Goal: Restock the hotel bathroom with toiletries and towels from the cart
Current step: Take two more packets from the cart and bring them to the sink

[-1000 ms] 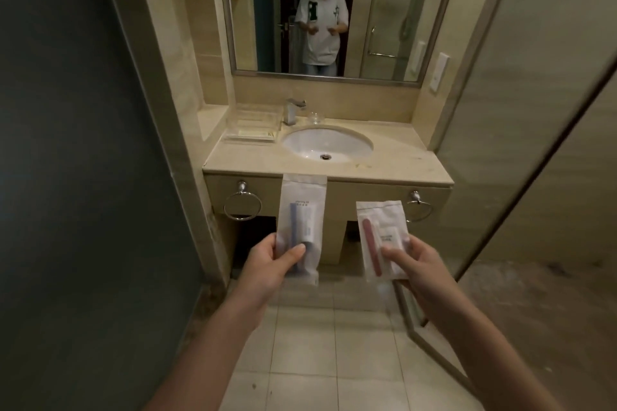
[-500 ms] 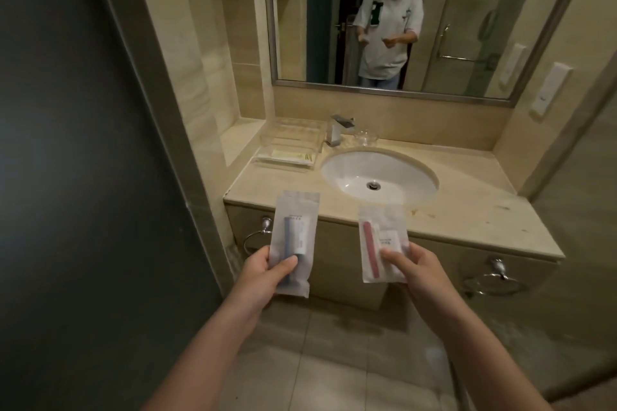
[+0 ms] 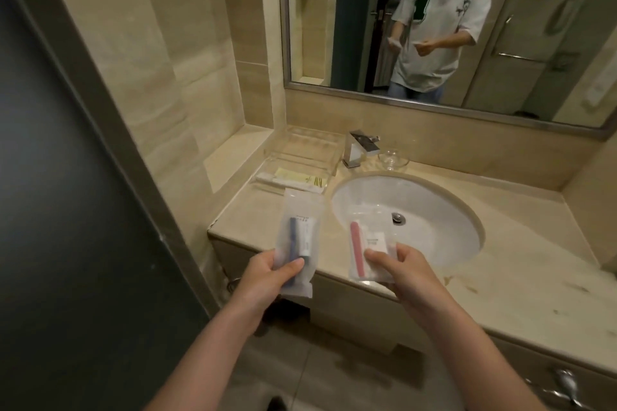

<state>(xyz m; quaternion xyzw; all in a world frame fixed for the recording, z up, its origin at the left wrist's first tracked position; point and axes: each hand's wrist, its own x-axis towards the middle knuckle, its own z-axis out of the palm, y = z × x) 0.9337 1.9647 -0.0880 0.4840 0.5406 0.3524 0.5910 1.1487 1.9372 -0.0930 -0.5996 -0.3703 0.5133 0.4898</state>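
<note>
Forearms stretch out from the bottom of the view, and both hands are loaded. The left hand (image 3: 263,277) pinches the lower end of a clear packet with a blue toothbrush (image 3: 300,220), thumb across the front and fingers behind, so the packet stands upright and its label faces the wearer. The right hand (image 3: 407,277) does the same with a second packet holding a pink toothbrush (image 3: 367,233), thumb on the front and fingers curled behind its lower corner. They're held apart, one per hand, which looks like a way to keep the pair sorted and ready to set down separately. Both packets hang over the front edge of the beige vanity counter (image 3: 517,260), the blue one above bare stone, the pink one over the near lip of the white basin (image 3: 434,210), neither touching anything below. Further back on the left, a clear tray (image 3: 307,150) sits against the wall with a couple of slim wrapped items (image 3: 293,178) lying along its front. That's the likely landing spot for these kits, and the blue one is nearer to it. Beside the tray stands the chrome tap (image 3: 359,147), with a small glass dish (image 3: 394,158) just to its right. Behind it all, the mirror (image 3: 551,27) shows the person, both packets up. Delivery under way, nothing placed yet.
</note>
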